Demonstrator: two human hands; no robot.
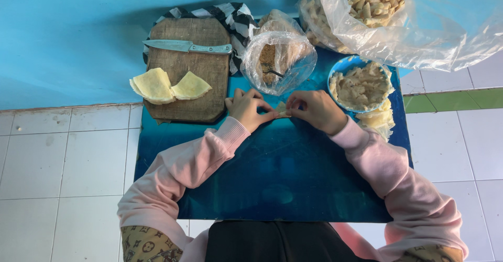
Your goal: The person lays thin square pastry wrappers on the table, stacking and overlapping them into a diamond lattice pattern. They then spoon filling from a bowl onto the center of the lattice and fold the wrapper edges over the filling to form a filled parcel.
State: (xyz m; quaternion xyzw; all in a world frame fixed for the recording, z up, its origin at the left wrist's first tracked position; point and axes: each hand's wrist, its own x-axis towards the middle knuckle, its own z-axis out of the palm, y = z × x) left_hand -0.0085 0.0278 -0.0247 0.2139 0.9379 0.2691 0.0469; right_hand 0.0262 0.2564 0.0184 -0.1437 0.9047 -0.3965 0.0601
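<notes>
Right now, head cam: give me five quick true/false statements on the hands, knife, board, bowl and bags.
1. Both hands, left hand and right hand, pinch one small wrapper piece. True.
2. The knife lies on the blue table. False: it lies across the top of the wooden board.
3. Folded yellow wrappers sit on the board. True.
4. The blue bowl is empty. False: it holds a pale filling.
5. The big clear bag holds rolled pieces. True.
</notes>
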